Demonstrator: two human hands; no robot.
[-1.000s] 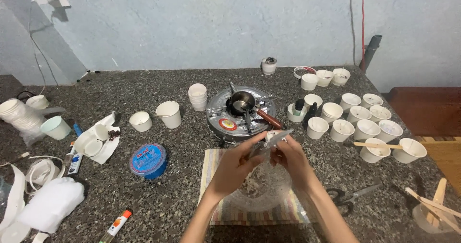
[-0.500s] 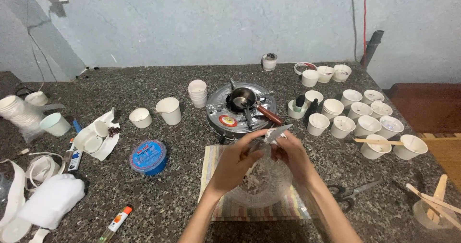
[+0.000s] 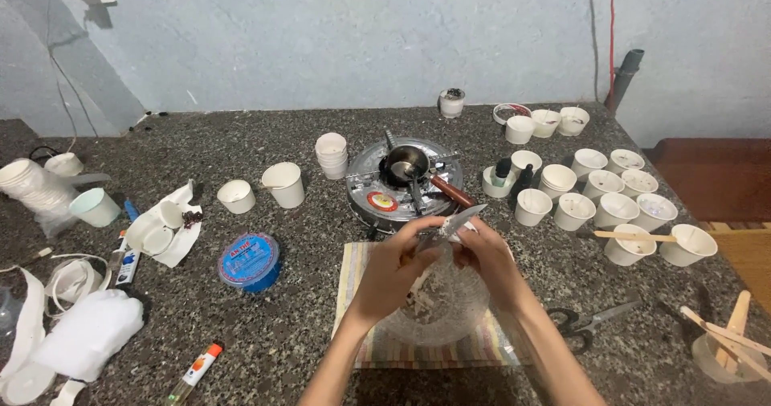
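Note:
Both my hands meet over a clear glass bowl (image 3: pixel 450 318) that holds pale flakes. My right hand (image 3: pixel 491 263) grips a small knife (image 3: pixel 463 216), its blade pointing up and to the right. My left hand (image 3: pixel 392 271) pinches a small white lump (image 3: pixel 448 231) against the blade, just above the bowl's far rim. The bowl stands on a striped cloth mat (image 3: pixel 351 293) at the near edge of the speckled stone counter.
Beyond the bowl stands a round metal stove (image 3: pixel 373 193) carrying a small pot (image 3: pixel 405 165) with a brown handle. Several white paper cups (image 3: pixel 614 209) crowd the right side, one with a wooden stick (image 3: pixel 634 236) across it. Scissors (image 3: pixel 593 323) lie right, a blue round tin (image 3: pixel 249 261) left.
My hands and the knife have shifted only slightly, staying together over the bowl. The view has tilted a little.

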